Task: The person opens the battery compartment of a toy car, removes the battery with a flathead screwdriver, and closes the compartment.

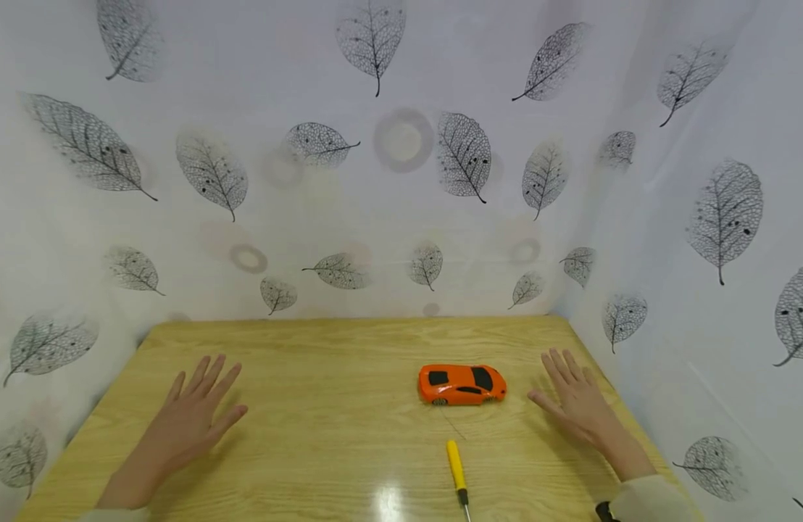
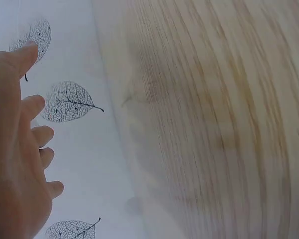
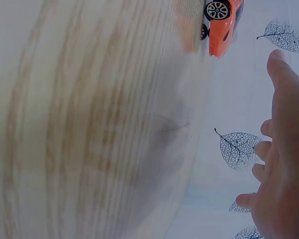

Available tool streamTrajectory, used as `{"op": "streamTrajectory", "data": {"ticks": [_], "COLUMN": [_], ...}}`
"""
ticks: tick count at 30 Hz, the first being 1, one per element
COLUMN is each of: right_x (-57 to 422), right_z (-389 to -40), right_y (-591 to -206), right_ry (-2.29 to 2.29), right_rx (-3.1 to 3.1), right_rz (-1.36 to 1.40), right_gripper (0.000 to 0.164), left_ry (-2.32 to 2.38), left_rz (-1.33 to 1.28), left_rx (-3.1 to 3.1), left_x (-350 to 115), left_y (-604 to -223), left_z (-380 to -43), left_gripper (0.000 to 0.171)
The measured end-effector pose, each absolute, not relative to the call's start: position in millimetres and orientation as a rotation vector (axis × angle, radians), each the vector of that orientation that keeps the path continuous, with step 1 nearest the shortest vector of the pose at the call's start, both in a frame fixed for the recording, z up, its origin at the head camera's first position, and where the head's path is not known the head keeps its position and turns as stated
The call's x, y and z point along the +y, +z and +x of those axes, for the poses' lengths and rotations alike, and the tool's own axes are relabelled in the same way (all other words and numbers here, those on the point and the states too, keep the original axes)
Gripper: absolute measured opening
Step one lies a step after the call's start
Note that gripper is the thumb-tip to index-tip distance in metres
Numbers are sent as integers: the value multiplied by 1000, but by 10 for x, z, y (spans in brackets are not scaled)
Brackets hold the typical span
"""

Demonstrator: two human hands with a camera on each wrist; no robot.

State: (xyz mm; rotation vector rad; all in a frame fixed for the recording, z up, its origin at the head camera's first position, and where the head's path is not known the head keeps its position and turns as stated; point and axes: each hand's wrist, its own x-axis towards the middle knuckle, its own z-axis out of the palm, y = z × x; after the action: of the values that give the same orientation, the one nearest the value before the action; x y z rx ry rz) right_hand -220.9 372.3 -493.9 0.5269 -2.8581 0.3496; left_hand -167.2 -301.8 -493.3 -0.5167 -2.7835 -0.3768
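Observation:
An orange toy car (image 1: 462,385) with black windows stands right of the table's middle, its nose to the right. In front of it lies a screwdriver (image 1: 456,467) with a yellow and black handle, its shaft cut off by the lower edge of the head view. My left hand (image 1: 191,420) is spread over the left side of the table and holds nothing. Over the right side, my right hand (image 1: 576,406) is spread too, nearest to the car and apart from it. The right wrist view catches part of the car (image 3: 222,25) beyond the thumb.
The wood-grain table (image 1: 310,406) fills the lower part of the head view. A pale curtain (image 1: 401,210) printed with dark leaves hangs behind it and along both sides. A thin dark line runs on the tabletop between car and screwdriver. Light glares near the front edge.

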Motion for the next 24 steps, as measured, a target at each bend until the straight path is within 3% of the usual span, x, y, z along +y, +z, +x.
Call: {"op": "streamTrajectory", "data": {"ticks": [24], "right_x": [3336], "right_z": [-2142], "right_y": [-4914], "right_ry": [605], "right_rx": [-2901], "right_rz": [556], "right_gripper": [74], "left_ry": [-575], "left_rz": [-727], "left_rx": [-2752], "left_x": [-1825], "left_y": [-4751], "left_z": [-1978], "left_gripper": [73]}}
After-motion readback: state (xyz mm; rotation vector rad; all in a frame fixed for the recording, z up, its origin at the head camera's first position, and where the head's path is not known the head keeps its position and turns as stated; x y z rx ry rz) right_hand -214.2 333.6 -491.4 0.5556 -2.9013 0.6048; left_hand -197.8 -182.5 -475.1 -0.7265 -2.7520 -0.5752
